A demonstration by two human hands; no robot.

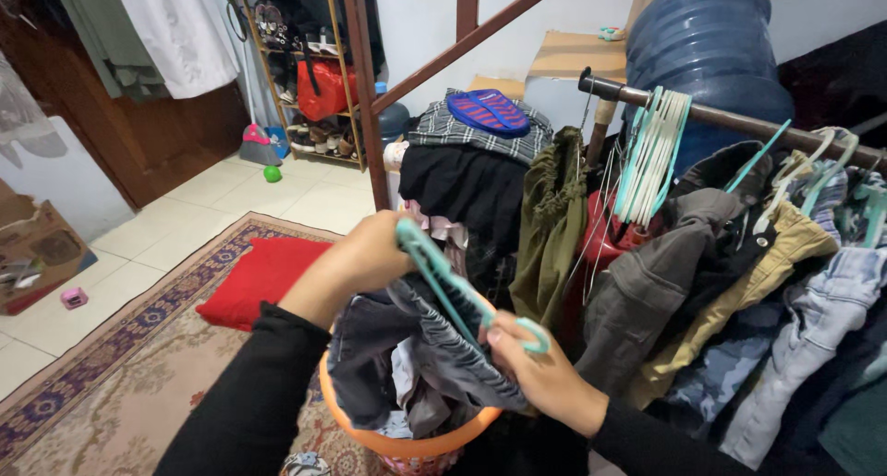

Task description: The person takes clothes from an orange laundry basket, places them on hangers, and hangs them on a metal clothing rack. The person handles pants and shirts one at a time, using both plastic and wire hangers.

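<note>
Above an orange laundry basket standing on a patterned rug, the person is working with both hands close together. The left hand is closing its fingers around the upper end of a teal plastic hanger, while the right hand is pinching the hanger's lower, hooked end between thumb and fingers. A grey garment with a gathered waistband is draping from the hanger and from between the two hands, its lower part sinking into the basket. The basket is holding more crumpled cloth, grey and pale pieces showing just under the garment; how full it is cannot be told, since the garment is covering most of the opening.

Just beside the basket on the rug a red cushion is lying flat. To the right a dark clothes rail is carrying a bunch of bare teal and white hangers pressed together, and beyond them jackets and trousers are hanging in a crowded row. An olive garment is drooping from the near end of the rail. Behind the hands a pile of folded clothes is sitting in a stack, plaid and black pieces with a blue and red striped item on top. A large blue water bottle is resting behind the rail. Farther off a shelf rack is holding bags and shoes, and a cardboard box is sitting on the tiled floor at the left
</note>
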